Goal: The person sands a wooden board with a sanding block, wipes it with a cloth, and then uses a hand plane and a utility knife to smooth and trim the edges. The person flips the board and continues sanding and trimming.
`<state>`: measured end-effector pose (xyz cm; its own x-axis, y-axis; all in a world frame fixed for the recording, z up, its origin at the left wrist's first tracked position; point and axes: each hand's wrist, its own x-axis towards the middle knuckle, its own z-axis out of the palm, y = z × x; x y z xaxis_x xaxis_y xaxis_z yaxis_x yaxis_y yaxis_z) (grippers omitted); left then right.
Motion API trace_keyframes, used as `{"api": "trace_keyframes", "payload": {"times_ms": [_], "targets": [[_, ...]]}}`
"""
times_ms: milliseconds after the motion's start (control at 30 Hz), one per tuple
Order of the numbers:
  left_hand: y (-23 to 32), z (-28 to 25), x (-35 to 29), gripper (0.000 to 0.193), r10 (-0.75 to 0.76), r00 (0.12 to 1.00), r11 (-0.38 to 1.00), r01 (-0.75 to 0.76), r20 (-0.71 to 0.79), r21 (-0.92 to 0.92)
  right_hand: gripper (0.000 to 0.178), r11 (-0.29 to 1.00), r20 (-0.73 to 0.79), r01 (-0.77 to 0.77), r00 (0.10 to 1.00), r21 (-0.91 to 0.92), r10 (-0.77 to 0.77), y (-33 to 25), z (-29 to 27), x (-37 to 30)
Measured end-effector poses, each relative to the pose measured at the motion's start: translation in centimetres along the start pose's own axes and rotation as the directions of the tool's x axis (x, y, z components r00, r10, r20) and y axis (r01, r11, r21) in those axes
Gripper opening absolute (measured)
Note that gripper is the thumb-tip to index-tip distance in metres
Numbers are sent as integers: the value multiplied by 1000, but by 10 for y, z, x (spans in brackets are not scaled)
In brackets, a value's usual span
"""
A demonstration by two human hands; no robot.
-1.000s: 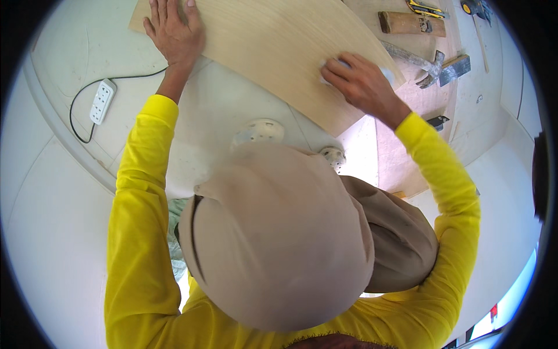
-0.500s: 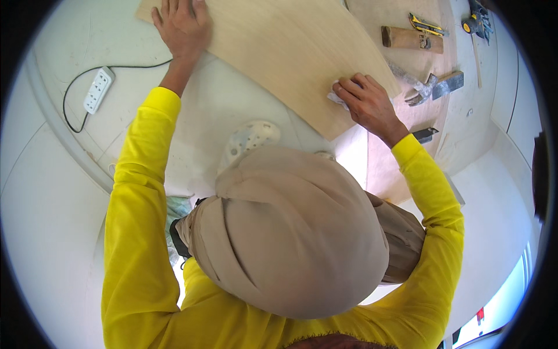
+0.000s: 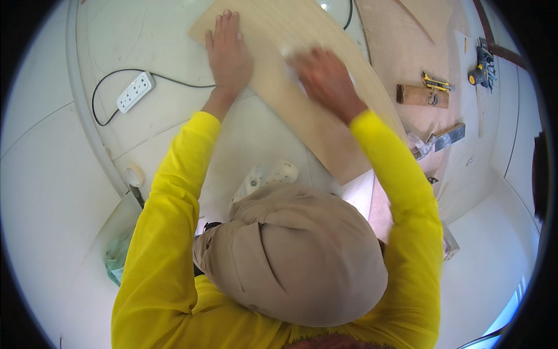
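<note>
A pale wooden board (image 3: 343, 154) with fine grain lies slantwise on the floor in front of me. My left hand (image 3: 229, 58) rests flat on its left part, fingers stretched out and holding nothing. Over the middle of the board is my right hand (image 3: 324, 78), smeared by motion, its fingers bent round a crumpled white wad (image 3: 287, 51). Only bits of that wad show as a whitish blur by the fingertips, and I cannot tell whether it is cloth or paper.
A white power strip (image 3: 135, 92) with a black cord lies at left, above a tape roll (image 3: 133, 175). To the right, a wooden hand plane (image 3: 422, 96), a yellow utility knife (image 3: 439, 82) and a grey block (image 3: 449, 137) lie on a brown sheet (image 3: 383, 41). A white shoe (image 3: 273, 173) is below the board.
My right hand has moved from the board's near right end up and left to its middle, with the white wad. My left hand stays on the board. The whole view has shifted.
</note>
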<state>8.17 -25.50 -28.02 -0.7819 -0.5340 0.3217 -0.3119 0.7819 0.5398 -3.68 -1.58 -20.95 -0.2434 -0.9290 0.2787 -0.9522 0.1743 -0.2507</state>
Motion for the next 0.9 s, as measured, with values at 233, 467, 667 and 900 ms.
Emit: {"api": "trace_keyframes", "payload": {"times_ms": [233, 467, 667, 900], "targets": [[7, -6, -1, 57, -43, 999, 998, 43, 5, 45, 30, 993, -18, -102, 995, 53, 103, 19, -16, -13], [13, -2, 8, 54, -30, 998, 1000, 29, 61, 10, 20, 940, -211, -339, 918, 21, 336, 53, 38, 105], [6, -5, 3, 53, -21, 999, 998, 18, 41, 57, 22, 975, -50, -223, 974, -19, 221, 37, -13, 3], [13, -1, 15, 56, 40, 999, 994, -42, 21, 101, 20, 905, -160, -422, 899, -58, 409, 66, 33, 114]]}}
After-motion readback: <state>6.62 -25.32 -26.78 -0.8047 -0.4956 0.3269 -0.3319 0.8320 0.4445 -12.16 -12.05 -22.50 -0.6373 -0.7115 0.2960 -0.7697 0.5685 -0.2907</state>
